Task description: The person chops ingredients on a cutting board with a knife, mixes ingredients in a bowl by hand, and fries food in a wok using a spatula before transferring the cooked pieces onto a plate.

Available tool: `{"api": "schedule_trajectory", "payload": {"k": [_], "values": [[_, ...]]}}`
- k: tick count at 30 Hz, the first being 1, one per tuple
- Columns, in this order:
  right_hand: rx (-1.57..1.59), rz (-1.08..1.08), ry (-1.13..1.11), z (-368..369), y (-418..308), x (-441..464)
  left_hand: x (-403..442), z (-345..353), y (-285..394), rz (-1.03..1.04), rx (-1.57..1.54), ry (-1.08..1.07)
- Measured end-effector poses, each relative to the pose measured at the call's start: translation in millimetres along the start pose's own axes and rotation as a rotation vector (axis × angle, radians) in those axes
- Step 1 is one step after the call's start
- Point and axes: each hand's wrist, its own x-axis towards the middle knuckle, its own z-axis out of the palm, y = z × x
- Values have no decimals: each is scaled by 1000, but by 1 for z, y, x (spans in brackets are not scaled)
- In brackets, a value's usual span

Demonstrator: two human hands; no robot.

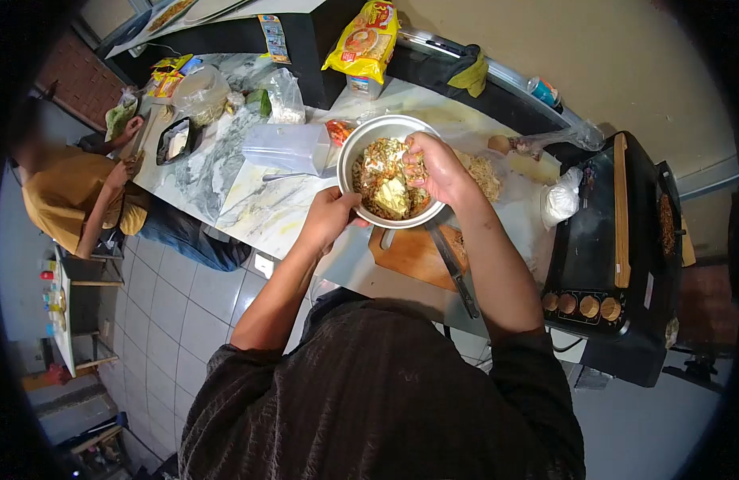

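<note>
My left hand grips the near left rim of a round metal bowl, thumb over the edge. Inside the bowl lies a chopped food mixture with orange and green bits, plus a pale yellow creamy lump. My right hand reaches in over the bowl's right side, fingers curled and smeared with bits of the mixture. Beneath and to the right of the bowl, a long knife lies across a wooden cutting board. What the curled fingers enclose is partly hidden.
A clear plastic container stands left of the bowl, shredded food and a bag of white powder to the right. A black griddle borders the right end. Another person works at the table's left.
</note>
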Motion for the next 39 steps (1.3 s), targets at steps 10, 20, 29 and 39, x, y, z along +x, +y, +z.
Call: {"api": "schedule_trajectory", "payload": {"k": [10,20,29,39], "values": [[-1281,-654,227,-4,13,-6,1,1,-7,-3,6,-11],[-895,-707,379,-10,-1,-22,1,2,-6,-2,37,-4],[-834,-687,319,-17,-7,-27,2,6,-3,4,41,-1],[-765,-719,291,-37,-9,-26,17,8,-1,-11,32,-4]]}}
